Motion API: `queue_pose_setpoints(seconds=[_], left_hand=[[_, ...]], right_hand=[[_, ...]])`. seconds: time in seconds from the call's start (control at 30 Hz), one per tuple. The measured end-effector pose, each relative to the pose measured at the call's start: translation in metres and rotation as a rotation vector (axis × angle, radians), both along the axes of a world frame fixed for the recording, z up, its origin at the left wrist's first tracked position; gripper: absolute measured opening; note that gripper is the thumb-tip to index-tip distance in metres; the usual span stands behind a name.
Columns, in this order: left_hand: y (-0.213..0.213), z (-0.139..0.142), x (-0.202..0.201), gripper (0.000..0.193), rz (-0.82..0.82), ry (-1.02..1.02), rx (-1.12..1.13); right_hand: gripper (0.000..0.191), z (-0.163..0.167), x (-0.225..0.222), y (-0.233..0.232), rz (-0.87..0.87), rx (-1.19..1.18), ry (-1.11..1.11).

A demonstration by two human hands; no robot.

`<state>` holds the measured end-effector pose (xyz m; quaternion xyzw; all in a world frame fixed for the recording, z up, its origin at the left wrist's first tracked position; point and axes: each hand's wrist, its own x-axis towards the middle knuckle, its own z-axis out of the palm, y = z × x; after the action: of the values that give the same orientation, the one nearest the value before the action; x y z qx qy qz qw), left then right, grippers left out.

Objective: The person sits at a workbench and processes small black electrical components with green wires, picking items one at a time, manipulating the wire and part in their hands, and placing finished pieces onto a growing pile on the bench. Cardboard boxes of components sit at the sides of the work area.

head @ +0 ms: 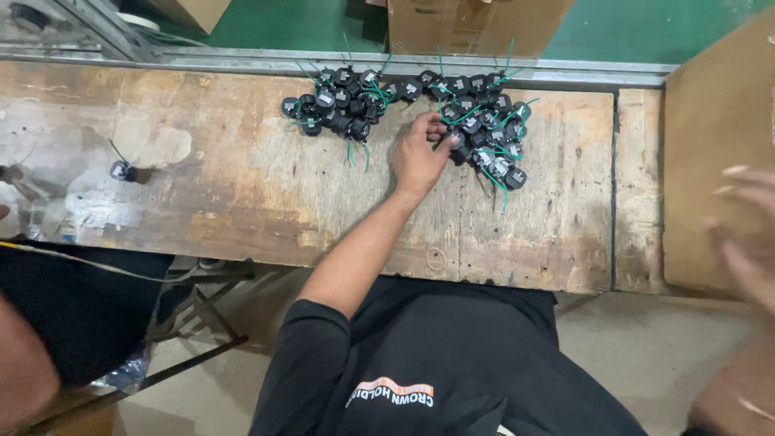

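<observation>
Left hand (420,153): stretched out over the bench (242,194), fingers curled loosely onto the pile's near edge, thumb and fingertips touching one black part; a firm grip cannot be told.
Right hand (747,234): blurred, well to the right of the pile, fingers spread, holding nothing, in front of a cardboard sheet (718,145).
Pile of small black parts with green wires (476,113): at the bench's far edge, spread either side of the left hand.
Stray black part (123,170): alone, far left of the pile.
</observation>
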<state>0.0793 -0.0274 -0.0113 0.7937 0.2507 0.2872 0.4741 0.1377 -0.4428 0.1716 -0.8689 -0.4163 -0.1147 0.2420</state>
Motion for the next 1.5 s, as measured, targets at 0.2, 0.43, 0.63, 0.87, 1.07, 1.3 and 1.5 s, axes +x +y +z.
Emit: queue_pose_setpoints(seconds=[0.2, 0.43, 0.63, 0.87, 1.07, 1.3, 1.5], left_hand=[[0.003, -0.013, -0.006, 0.038, -0.035, -0.19, -0.093], [-0.003, 0.0, -0.011, 0.058, 0.009, -0.171, 0.116], [-0.004, -0.011, -0.008, 0.035, -0.095, -0.241, -0.253], [-0.004, 0.001, -0.043, 0.009, -0.42, -0.477, -0.572], [-0.042, 0.033, -0.046, 0.016, -0.768, -0.474, 0.184], [-0.04, 0.027, -0.05, 0.017, -0.846, -0.459, 0.087], [-0.055, 0.012, -0.042, 0.029, -0.914, -0.365, -0.305]], right_hand=[[0.026, -0.113, -0.061, 0.119, 0.515, 0.303, 0.652], [0.021, -0.159, -0.086, 0.175, 0.452, 0.292, 0.633], [0.028, -0.181, -0.084, 0.161, 0.369, 0.418, 0.826], [0.076, -0.181, -0.08, 0.165, 0.264, 0.839, 1.121], [0.057, -0.197, -0.075, 0.166, 0.296, 0.532, 1.04], [0.041, -0.206, -0.077, 0.16, 0.075, 0.64, 0.923], [0.042, -0.179, -0.087, 0.163, 0.076, 0.477, 0.389]])
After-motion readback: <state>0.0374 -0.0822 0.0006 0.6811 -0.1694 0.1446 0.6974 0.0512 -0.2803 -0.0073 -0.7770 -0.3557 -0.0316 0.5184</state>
